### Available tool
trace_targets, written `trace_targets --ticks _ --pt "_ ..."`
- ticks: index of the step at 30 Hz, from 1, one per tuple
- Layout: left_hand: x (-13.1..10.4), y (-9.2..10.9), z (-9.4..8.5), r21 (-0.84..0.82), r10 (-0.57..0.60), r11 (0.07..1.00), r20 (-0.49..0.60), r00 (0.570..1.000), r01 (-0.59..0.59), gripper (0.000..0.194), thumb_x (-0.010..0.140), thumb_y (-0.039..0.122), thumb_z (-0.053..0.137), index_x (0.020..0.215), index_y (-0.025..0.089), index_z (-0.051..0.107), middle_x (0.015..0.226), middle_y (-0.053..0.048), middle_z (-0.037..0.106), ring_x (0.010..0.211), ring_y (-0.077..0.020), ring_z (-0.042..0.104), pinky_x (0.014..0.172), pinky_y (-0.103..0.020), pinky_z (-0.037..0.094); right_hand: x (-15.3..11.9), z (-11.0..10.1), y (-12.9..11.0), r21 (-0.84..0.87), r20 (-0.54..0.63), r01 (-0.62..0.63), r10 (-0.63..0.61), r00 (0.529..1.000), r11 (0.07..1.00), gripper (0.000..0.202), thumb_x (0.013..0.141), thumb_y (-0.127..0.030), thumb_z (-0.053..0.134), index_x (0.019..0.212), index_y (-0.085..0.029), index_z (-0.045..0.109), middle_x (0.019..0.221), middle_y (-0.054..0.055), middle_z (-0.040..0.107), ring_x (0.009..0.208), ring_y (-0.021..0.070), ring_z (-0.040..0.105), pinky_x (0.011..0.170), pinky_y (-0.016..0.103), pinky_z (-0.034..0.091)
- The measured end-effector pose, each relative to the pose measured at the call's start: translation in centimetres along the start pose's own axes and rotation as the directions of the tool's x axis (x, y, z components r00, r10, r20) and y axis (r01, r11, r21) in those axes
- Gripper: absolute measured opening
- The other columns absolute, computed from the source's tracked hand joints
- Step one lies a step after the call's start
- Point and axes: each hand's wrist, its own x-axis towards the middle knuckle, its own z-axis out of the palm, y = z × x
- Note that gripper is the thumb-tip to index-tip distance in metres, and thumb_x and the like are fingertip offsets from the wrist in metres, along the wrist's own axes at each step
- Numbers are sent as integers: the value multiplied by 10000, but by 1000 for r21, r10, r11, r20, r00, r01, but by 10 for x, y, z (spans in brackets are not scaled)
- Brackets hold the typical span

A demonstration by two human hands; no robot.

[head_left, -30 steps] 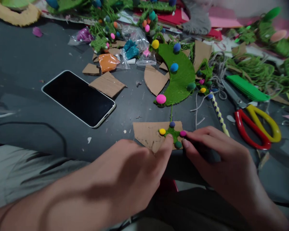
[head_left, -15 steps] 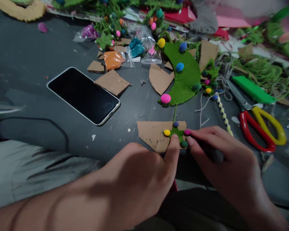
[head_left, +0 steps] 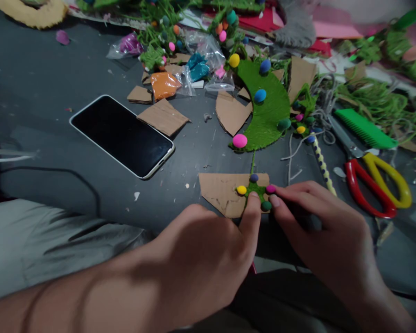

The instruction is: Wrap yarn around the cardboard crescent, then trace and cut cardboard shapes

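A small green yarn-wrapped star [head_left: 258, 189] with coloured balls on its points lies on a cut piece of cardboard [head_left: 215, 187] that bears pen lines. My left hand [head_left: 208, 245] is closed, one fingertip pressing on the star's middle; its other fingers are hidden. At the star's right side, my right hand [head_left: 326, 226] has its fingertips close together, touching the pink ball [head_left: 271, 189] and close to the dark green ball [head_left: 266, 206]. A green strand runs from the star up to a green crescent [head_left: 272, 111] with larger balls.
A phone [head_left: 121, 136] lies to the left. Scissors [head_left: 370, 180], a green comb [head_left: 365, 128] and a dotted stick [head_left: 322, 164] are on the right. Cardboard scraps [head_left: 164, 117], an orange packet [head_left: 164, 85] and yarn [head_left: 374, 99] fill the back of the table.
The view has shifted very slightly. Both hands and the star stay in nearly the same position.
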Motion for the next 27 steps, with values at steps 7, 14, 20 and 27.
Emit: trace_targets --ticks 7,14,20,27 --pt "2 2 -1 6 -25 1000 3 1000 25 585 1013 224 349 1551 -2 403 1074 -216 750 511 -158 535 444 -335 299 0 1 1 -1 -8 0 0 1000 1000 126 960 -248 663 1032 -222 762 924 33 714 763 155 669 639 315 493" --pt "4 4 -1 28 -94 995 -34 995 95 675 959 266 459 1564 -24 383 851 -155 765 428 -170 499 420 -333 262 2 2 1 32 3 17 -17 1000 999 100 945 -202 673 1003 -206 754 923 23 705 788 135 665 683 290 500" --pt "4 8 2 148 -70 985 -125 990 89 605 930 285 527 1466 6 552 768 -150 743 388 -175 475 409 -341 252 1 2 1 43 13 23 -23 1000 999 112 932 -172 680 1010 -217 747 929 12 699 809 131 662 707 276 503" --pt "3 8 3 116 -65 990 -123 990 79 543 926 296 575 1400 37 618 1018 -218 769 412 -132 489 421 -329 245 0 3 2 46 -2 14 -14 1000 999 93 937 -197 681 1000 -218 746 921 13 697 790 137 657 684 283 497"
